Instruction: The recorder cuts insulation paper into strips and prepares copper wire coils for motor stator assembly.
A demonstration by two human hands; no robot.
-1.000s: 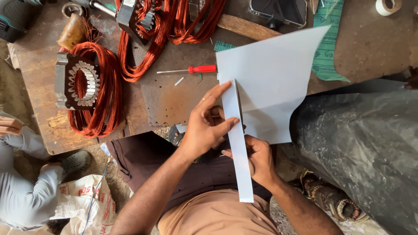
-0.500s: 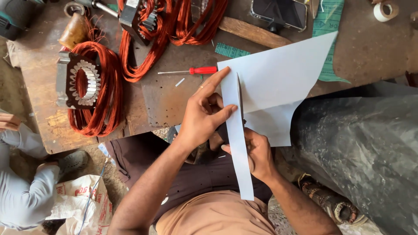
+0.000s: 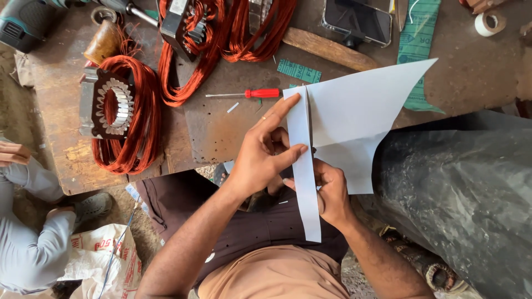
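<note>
The counter (image 3: 221, 127) lies ahead of both hands, a worn metal and wood top. On it, forward and to the left of the left hand, sit copper wire coils (image 3: 130, 122) wound through a toothed stator core (image 3: 111, 108); a red-handled screwdriver (image 3: 249, 93) lies just beyond the left fingertips.

The white sheet (image 3: 360, 111) spreads forward and to the right of the hands, partly over the counter edge. A narrow strip (image 3: 303, 166) is being parted from its left edge. The strip's long axis runs from the counter back toward the person's body, passing between the two hands.

The left hand (image 3: 266, 149) is nearer the strip's forward part: its fingers are closed in a pinch on the strip, forefinger stretched along it. The right hand (image 3: 331, 191) sits just behind the cut line, curled shut around something at the slit, apparently scissors, though the tool itself is mostly hidden.
</note>
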